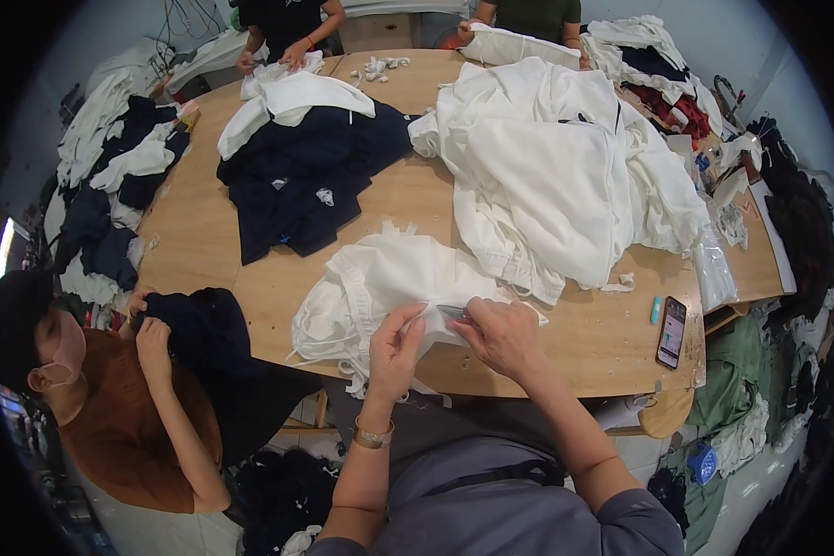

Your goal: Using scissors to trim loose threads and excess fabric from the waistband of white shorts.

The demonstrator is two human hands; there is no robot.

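A white garment (389, 278) with a gathered waistband lies at the near edge of the table, in front of me. My left hand (396, 350) is closed, pinching a fold of it between thumb and fingers. Close beside it, my right hand (499, 335) is curled around small metal thread snips (451, 312), whose blades point toward the pinched cloth. The fingers hide most of the handle, and I cannot tell whether the blades touch the fabric.
White garments (547, 167) are heaped beyond my hands, with navy garments (296, 176) to the left. A phone (672, 332) and a teal marker-like object (656, 310) lie at the right. A person (130, 398) handles dark cloth at left; two others work across the table (190, 222).
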